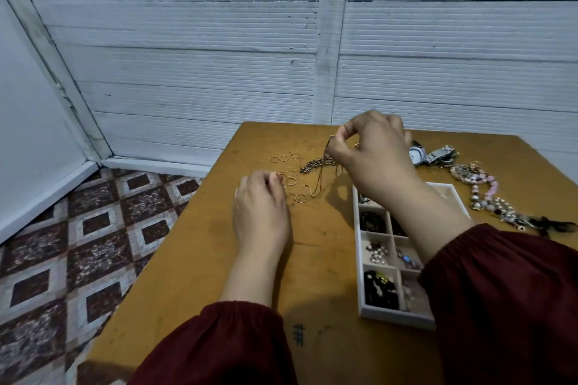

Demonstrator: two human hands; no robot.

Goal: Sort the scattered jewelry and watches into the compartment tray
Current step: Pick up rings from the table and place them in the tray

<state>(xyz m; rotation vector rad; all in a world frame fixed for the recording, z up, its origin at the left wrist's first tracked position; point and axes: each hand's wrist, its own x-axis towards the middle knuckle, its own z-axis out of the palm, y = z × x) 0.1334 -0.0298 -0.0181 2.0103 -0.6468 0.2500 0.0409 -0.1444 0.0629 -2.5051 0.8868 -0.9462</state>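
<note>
From the head camera we see the white compartment tray (394, 318) on the wooden table (312, 275), its cells holding dark beads, silvery studs and other small pieces. Beyond the tray's far-left corner our right hand (372, 150) is raised, thumb and forefinger pinching a thin gold chain (321, 180) that hangs down to the table beside a chunky link bracelet (316, 165). Left of the tray our left hand (261, 206) rests on the table, fingers curled at a scatter of gold rings (291, 181); whether it pinches one we cannot tell. Past the tray's far end lies a silver watch (417, 156), and to the tray's right a pink beaded necklace (488, 194).
</note>
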